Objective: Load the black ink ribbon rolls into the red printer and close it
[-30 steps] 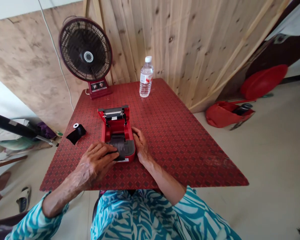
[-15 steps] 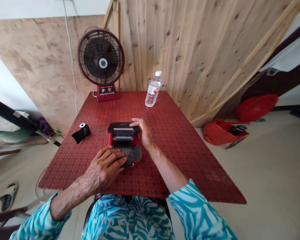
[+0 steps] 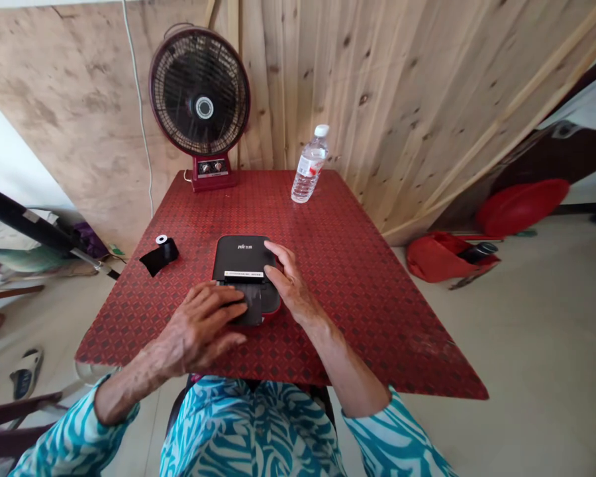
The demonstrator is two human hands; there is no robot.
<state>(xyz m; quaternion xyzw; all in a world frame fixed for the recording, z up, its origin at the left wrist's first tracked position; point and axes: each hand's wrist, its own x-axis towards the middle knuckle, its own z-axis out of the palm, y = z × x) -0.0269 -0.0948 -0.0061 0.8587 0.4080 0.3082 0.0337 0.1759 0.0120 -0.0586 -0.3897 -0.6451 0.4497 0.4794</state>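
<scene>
A small black label printer (image 3: 241, 254) with a red rim lies on the table, its lid down and a white sticker by the slot. Out of the slot, toward me, comes a dark film strip (image 3: 253, 313). My left hand (image 3: 198, 324) is open, fingers laid flat over the strip and the printer's left front; the thumb is spread apart. At the printer's right side is my right hand (image 3: 291, 285), open, with thumb and index finger apart and touching the lid's right edge. Its other fingers are partly hidden. A black film roll (image 3: 167, 250) with a white core sits to the left, partly unrolled.
A red patterned tablecloth (image 3: 367, 318) covers the table. Toward the back stand a dark red fan (image 3: 203, 106) and a clear water bottle (image 3: 309, 169). On the floor at right are a red bag (image 3: 432, 258) and a red basin (image 3: 521, 207).
The printer's lid has swung down from open to closed, hiding the roller inside. My right hand has moved down slightly from the lid's far edge to its right side. The view has tilted down.
</scene>
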